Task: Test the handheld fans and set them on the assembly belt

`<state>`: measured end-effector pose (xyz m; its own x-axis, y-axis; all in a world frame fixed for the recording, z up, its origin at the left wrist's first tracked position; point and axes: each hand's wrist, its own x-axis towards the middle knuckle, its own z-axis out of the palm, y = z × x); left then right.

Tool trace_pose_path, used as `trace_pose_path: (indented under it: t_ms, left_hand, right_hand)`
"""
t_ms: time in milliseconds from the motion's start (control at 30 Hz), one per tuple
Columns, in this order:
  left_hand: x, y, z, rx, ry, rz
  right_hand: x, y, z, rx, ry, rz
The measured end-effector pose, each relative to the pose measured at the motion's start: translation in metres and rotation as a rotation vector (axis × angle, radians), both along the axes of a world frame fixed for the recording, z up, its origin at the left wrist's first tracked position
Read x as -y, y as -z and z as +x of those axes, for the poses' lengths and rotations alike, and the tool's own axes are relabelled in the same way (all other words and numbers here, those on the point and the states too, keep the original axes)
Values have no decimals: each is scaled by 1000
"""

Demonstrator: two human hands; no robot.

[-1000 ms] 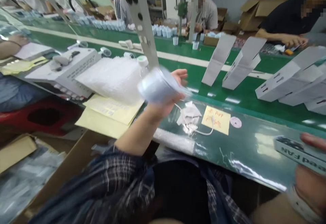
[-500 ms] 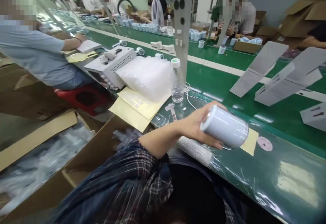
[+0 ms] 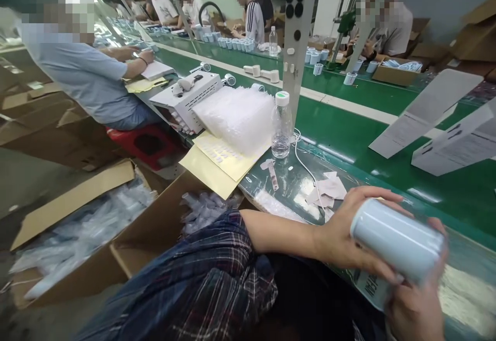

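Pale blue cylinder (image 3: 397,240) sits tilted over the near table (image 3: 360,175) edge, left hand (image 3: 349,237) wrapped round its end, right hand (image 3: 416,305) cupping it from below together with a printed box (image 3: 372,287). Smooth, rigid shell, likely light and slippery; a full-barrel grip looks safest. Beyond: paper scraps (image 3: 329,191), 1 water bottle (image 3: 281,124), plastic bags (image 3: 236,116).

Our one head view, close above the green belt (image 3: 349,150)

We look forward and down along it, with our hands nearest the lens.
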<state>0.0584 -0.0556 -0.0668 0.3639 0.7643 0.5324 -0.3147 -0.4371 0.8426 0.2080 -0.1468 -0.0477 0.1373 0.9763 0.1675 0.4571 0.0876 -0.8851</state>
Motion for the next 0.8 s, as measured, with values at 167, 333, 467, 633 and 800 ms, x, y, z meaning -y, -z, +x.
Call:
trace_pose_path:
  t_ms: [167, 333, 467, 633, 800]
  left_hand:
    - [-6, 2, -34, -473, -111, 234]
    - [-45, -39, -159, -650, -661, 497]
    - [-72, -38, -263, -665, -1366, 344]
    - [-88, -17, -322, -859, -1400, -7]
    - [-73, -55, -320, -972, -1434, 34]
  right_hand:
    - [-17, 19, 19, 169, -51, -151]
    - [-44, 8, 90, 446, 245, -369]
    - [-48, -3, 123, 692, 362, -495]
    - [-40, -8, 138, 840, 537, -523]
    - [-22, -1, 153, 837, 444, -555]
